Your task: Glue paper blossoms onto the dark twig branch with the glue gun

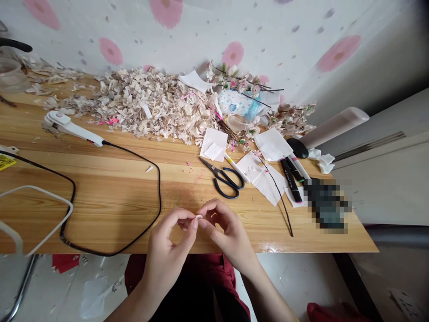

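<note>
White paper scrap (199, 217) clamped between left hand (167, 252) and right hand (228, 235) grips, just over the table (100, 197) near edge. Open wood left to black cable (160, 192); scissors (215, 171) farther off.

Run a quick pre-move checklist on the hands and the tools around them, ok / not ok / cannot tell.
1. The small white piece, pinched between the fingertips of the left hand and the right hand: ok.
2. The black-handled scissors, on the wooden tabletop, in neither hand: ok.
3. The black cord, lying apart from both hands: ok.
4. The white corded tool, whether on or hot: cannot tell.
5. The dark stem, resting on the tabletop, apart from the right hand: ok.
</note>
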